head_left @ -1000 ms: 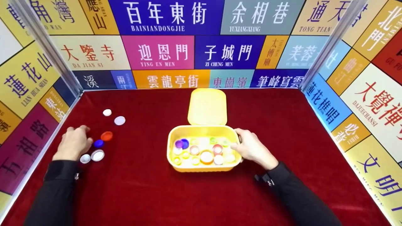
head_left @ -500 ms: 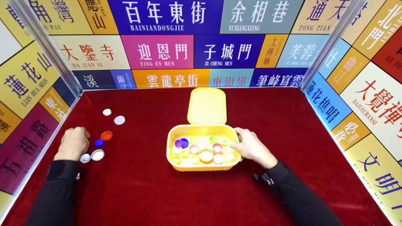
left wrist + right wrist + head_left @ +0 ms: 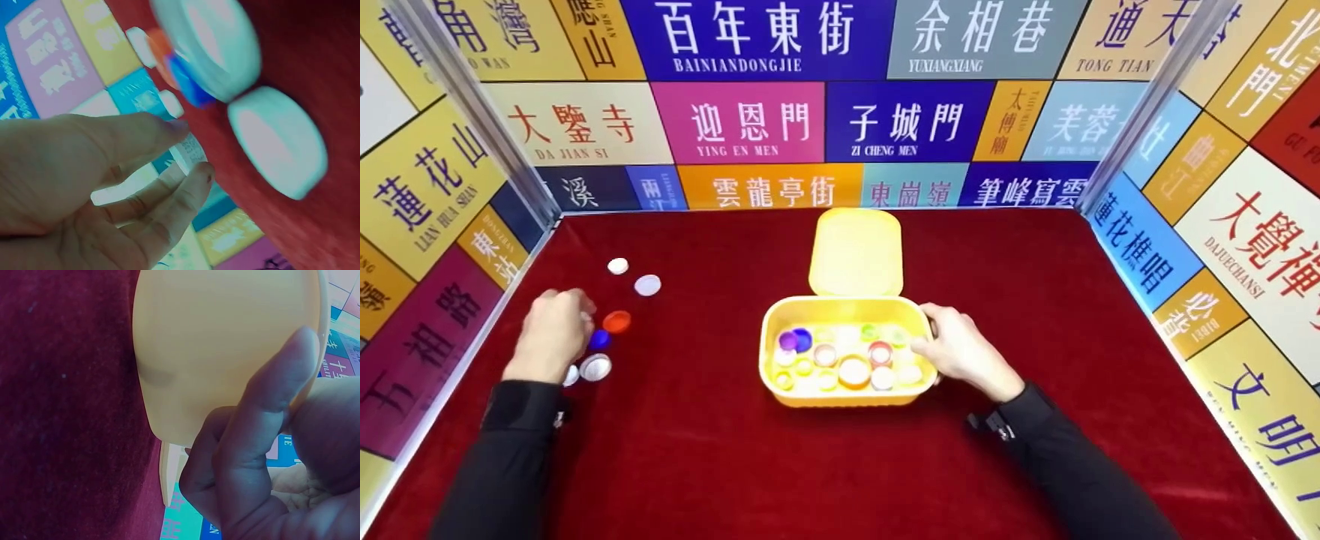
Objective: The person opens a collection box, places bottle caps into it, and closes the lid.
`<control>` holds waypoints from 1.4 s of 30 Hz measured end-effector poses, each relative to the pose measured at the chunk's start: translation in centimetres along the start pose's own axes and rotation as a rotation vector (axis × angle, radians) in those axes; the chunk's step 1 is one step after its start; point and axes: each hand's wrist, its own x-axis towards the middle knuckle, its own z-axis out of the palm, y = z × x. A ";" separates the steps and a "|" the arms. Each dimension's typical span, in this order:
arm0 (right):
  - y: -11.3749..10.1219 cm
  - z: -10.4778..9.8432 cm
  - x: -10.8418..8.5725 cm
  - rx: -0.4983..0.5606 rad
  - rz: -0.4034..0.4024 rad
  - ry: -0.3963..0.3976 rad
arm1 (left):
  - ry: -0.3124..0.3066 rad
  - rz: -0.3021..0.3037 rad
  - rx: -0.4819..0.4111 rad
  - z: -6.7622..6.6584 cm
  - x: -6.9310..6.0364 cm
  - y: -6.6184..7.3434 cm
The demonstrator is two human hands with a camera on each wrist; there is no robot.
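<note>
caps (image 3: 595, 367), round, smooth yellow box (image 3: 847, 400), velvety cloth (image 3: 750, 472)

A deep-red, velvet-like cloth surface (image 3: 720, 457) spreads below my remote head camera, bearing an open, rounded-rectangular yellow plastic-looking box (image 3: 847, 400) near the middle and a rounded yellow lid (image 3: 856, 255) just behind it. Scattered on the left, I see a small round white cap (image 3: 618, 266) and a pale lilac disc-shaped cap (image 3: 648, 285) toward the back, a round orange-red cap (image 3: 617, 322) just beside a round blue cap (image 3: 599, 340), and, farther forward, a broad white rimmed cap (image 3: 595, 367) next to another round white cap (image 3: 571, 375), partly hidden from my head view.
</note>
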 end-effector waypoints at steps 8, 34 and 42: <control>0.1 0.0 -0.1 0.013 -0.006 0.003 | 0.042 0.128 -0.070 1.1 0.9 6.9; 0.0 0.1 0.1 0.012 -0.006 -0.001 | -0.147 0.727 -0.086 8.5 -2.1 24.0; 0.1 0.0 0.0 0.011 -0.008 0.003 | -0.120 0.733 -0.084 8.6 -2.1 24.1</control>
